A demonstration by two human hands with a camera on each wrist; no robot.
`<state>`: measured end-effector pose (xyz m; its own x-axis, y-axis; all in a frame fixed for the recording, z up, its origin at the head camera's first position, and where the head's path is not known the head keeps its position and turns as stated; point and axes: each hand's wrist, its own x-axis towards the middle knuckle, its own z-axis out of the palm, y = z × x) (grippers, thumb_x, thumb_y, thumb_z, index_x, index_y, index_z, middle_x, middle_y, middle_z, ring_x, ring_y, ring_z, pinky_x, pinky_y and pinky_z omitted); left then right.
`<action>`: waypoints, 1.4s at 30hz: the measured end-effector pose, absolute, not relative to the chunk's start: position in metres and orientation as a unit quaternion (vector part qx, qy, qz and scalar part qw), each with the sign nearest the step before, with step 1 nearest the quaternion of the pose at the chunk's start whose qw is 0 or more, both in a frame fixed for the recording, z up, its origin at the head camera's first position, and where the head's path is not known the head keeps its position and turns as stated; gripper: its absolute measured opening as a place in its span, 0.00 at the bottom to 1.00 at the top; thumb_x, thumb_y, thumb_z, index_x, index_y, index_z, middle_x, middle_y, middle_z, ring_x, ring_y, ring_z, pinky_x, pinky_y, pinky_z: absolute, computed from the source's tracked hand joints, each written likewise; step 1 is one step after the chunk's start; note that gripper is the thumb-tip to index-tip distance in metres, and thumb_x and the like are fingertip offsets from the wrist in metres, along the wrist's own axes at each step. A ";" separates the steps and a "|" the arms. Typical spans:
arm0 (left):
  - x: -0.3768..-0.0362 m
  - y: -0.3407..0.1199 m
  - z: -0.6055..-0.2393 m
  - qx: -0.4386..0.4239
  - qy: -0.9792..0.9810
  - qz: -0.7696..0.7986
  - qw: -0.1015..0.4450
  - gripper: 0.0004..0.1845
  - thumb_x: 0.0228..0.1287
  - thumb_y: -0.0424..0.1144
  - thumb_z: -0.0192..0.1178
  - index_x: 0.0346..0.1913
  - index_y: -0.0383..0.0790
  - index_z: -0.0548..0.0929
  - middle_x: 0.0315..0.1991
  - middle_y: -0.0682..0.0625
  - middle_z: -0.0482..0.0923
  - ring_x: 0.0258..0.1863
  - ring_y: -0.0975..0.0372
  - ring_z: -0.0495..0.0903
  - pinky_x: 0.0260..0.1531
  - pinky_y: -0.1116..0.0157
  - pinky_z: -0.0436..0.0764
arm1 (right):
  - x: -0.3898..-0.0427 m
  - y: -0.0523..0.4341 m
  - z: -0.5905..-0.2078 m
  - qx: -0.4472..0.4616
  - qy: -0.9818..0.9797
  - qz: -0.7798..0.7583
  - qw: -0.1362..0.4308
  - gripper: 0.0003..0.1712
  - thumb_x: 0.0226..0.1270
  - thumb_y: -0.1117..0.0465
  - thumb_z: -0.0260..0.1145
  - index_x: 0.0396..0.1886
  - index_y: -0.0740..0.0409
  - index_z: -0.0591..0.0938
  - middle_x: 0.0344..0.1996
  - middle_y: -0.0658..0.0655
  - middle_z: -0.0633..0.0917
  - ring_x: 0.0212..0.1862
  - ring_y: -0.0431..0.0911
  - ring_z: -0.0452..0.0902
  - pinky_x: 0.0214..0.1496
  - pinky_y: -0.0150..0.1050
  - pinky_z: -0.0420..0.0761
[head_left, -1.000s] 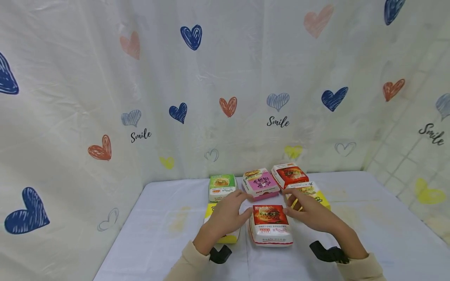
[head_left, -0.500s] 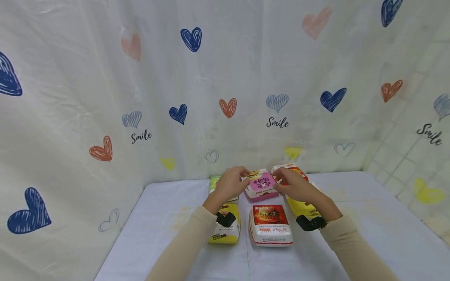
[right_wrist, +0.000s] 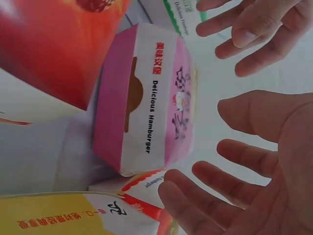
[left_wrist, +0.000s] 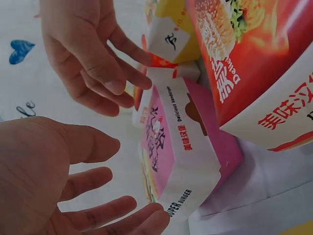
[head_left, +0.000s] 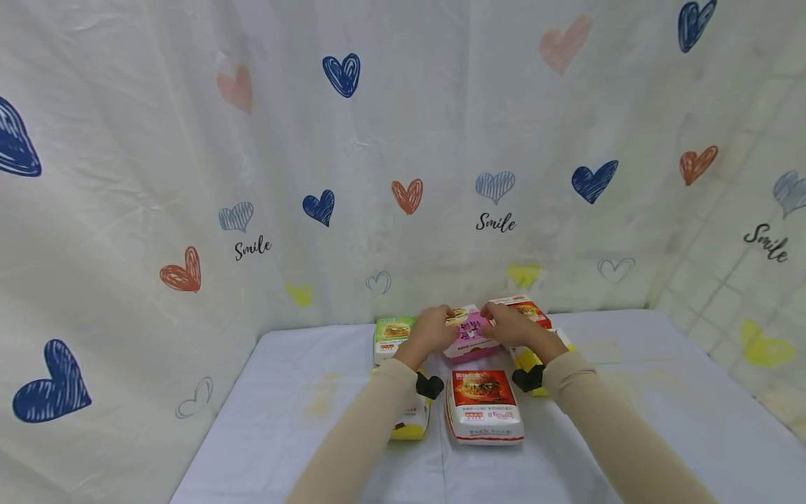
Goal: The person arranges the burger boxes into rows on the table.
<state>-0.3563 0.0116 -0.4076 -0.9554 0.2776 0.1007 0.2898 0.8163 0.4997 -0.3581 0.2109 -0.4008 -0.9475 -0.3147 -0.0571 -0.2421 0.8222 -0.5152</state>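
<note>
A pink and white hamburger box stands in the back row of the table, between my two hands. My left hand is at its left side and my right hand at its right. In the left wrist view the left hand's fingers are spread, with the lower fingertips close to the box's edge; whether they touch it I cannot tell. The right wrist view has the right hand with fingers apart and loosely bent, one fingertip near the box's lower corner. Neither hand holds anything.
Nearest me is a red and white hamburger box. A green box and a yellow box stand on the left, partly behind the left arm. Another red box and a yellow box are on the right. A heart-printed curtain hangs behind.
Both hands have moved from above the front red box to the pink box farther back, then closer together at its sides. The boxes appear to stay in place.
</note>
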 end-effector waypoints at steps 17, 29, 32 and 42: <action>-0.352 0.021 -0.423 -0.147 -0.966 -0.208 -0.031 0.25 0.68 0.43 0.64 0.66 0.39 0.79 0.62 0.44 0.79 0.57 0.55 0.79 0.60 0.56 0.80 | -0.357 0.199 -0.409 -0.143 0.963 -0.214 0.080 0.28 0.71 0.60 0.65 0.65 0.71 0.71 0.57 0.71 0.81 0.53 0.58 0.79 0.63 0.60 0.77; -0.355 0.020 -0.428 -0.154 -0.968 -0.193 -0.032 0.25 0.65 0.46 0.66 0.64 0.45 0.81 0.61 0.45 0.78 0.55 0.56 0.78 0.60 0.55 0.79 | -0.362 0.197 -0.410 -0.148 0.967 -0.189 0.086 0.30 0.73 0.64 0.59 0.71 0.71 0.67 0.65 0.78 0.72 0.68 0.69 0.69 0.68 0.65 0.71; -0.356 0.021 -0.430 -0.155 -0.970 -0.183 -0.033 0.25 0.66 0.47 0.66 0.65 0.47 0.81 0.62 0.46 0.78 0.56 0.56 0.78 0.60 0.54 0.79 | -0.365 0.197 -0.411 -0.142 0.967 -0.186 0.097 0.27 0.75 0.65 0.56 0.70 0.69 0.69 0.65 0.77 0.71 0.65 0.66 0.69 0.65 0.62 0.74; -0.355 0.023 -0.429 -0.142 -0.971 -0.190 -0.042 0.26 0.65 0.48 0.67 0.65 0.48 0.80 0.63 0.46 0.76 0.54 0.57 0.78 0.61 0.54 0.79 | -0.376 0.199 -0.415 -0.133 0.970 -0.185 0.087 0.18 0.71 0.67 0.58 0.58 0.66 0.76 0.53 0.71 0.71 0.48 0.57 0.73 0.54 0.54 0.78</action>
<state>-0.3548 0.0234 -0.4291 -0.9560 0.2920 -0.0281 0.2599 0.8874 0.3808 -0.3756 0.1989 -0.4147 -0.9493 -0.2910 -0.1188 -0.2269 0.8960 -0.3816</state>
